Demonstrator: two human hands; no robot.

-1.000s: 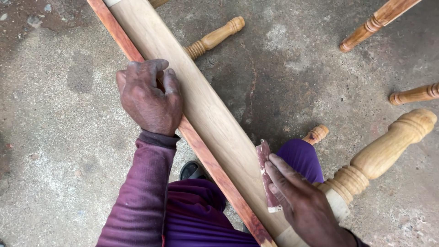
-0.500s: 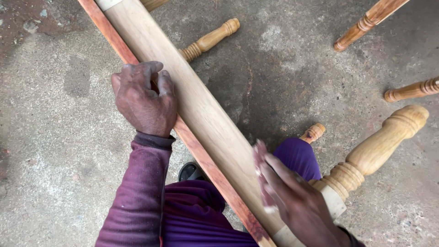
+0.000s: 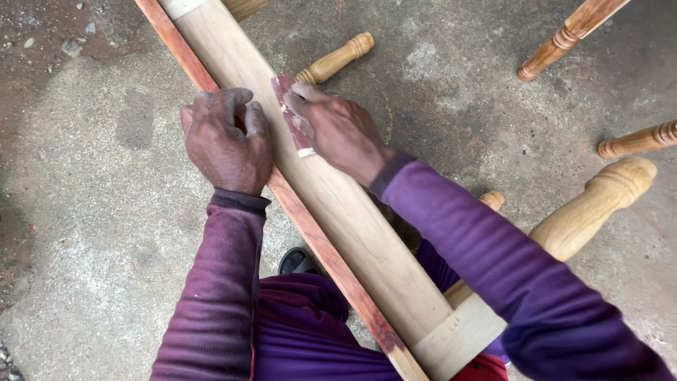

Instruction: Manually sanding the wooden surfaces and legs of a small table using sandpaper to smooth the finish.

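A long pale wooden plank (image 3: 352, 219) with a reddish edge strip runs diagonally from the top left down to my lap. My left hand (image 3: 227, 141) grips its reddish left edge, fingers curled over it. My right hand (image 3: 338, 128) presses a folded piece of reddish sandpaper (image 3: 290, 109) flat on the plank's pale face, right beside my left hand. Both arms wear purple sleeves.
Turned wooden legs lie on the concrete floor: a thick pale one (image 3: 596, 204) at the right, a slim one (image 3: 337, 60) behind the plank, two more at the top right (image 3: 568, 35) and right edge (image 3: 638, 140). A dark shoe (image 3: 296, 261) shows under the plank.
My right hand with the sandpaper has slid up the plank from the near end to beside my left hand. The left hand has kept its grip.
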